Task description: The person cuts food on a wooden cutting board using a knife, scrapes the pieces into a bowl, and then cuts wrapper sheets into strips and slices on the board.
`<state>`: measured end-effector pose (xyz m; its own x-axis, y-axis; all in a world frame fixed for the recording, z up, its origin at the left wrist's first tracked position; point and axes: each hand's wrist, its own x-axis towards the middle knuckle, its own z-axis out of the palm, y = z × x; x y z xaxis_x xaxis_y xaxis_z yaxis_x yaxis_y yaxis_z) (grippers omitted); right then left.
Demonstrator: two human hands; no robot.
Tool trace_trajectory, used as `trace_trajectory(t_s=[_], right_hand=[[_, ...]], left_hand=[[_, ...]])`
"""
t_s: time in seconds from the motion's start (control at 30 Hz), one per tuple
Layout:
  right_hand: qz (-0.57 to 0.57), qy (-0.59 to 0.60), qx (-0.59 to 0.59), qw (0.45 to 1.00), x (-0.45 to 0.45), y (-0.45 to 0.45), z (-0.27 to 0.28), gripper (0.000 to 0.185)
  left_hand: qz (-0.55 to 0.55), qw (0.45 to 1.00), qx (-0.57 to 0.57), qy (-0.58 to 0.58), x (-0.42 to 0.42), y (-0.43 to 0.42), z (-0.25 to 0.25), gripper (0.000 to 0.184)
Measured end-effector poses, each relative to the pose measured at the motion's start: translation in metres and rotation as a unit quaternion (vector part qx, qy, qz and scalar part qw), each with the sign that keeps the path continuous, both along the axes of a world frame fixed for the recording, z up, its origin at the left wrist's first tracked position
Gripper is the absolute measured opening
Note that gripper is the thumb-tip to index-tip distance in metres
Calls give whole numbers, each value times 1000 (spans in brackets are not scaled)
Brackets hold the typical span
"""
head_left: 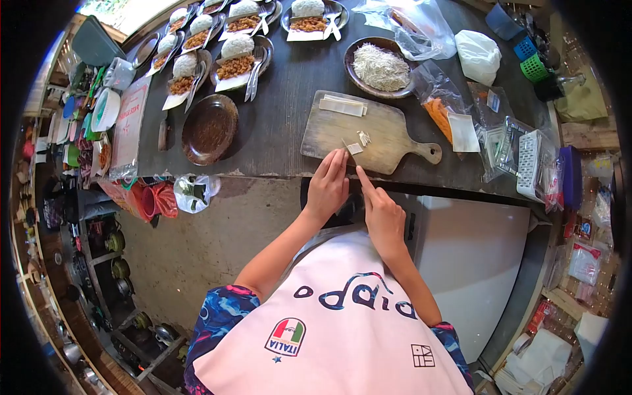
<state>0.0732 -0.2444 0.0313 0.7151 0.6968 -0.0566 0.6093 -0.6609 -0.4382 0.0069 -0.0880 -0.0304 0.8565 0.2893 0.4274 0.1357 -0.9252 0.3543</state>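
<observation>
A wooden cutting board point(382, 128) with a handle lies at the table's front edge. On it are a stack of pale flat strips point(343, 105), a small pale piece point(355, 148) and some thin slivers point(364, 137). My left hand point(328, 184) presses its fingertips together at the board's front edge, beside the knife blade point(351, 151); anything under them is hidden. My right hand point(384, 214) is closed round the knife, its index finger stretched along the knife's back. Behind the board, a brown bowl point(355, 78) holds a heap of pale shreds point(382, 67).
Several plates of rice and brown food point(235, 67) stand at the back left. An empty brown plate point(209, 130) and a dark-handled knife point(163, 134) lie left of the board. Orange food in a plastic bag point(438, 120) and a white basket point(528, 164) are on the right.
</observation>
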Motion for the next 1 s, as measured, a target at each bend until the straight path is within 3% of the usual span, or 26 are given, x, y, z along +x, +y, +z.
trace_trajectory(t_s=[0.33, 0.53, 1.0], right_hand=[[-1, -2, -44, 999, -5, -6, 11, 62], [5, 17, 35, 999, 10, 11, -4, 61], [21, 20, 22, 999, 9, 7, 3, 59]], left_hand=[[4, 1000, 4, -5, 1, 0, 3, 59], [10, 1000, 19, 1, -1, 0, 1, 57], [-8, 1000, 19, -16, -2, 9, 1, 58]])
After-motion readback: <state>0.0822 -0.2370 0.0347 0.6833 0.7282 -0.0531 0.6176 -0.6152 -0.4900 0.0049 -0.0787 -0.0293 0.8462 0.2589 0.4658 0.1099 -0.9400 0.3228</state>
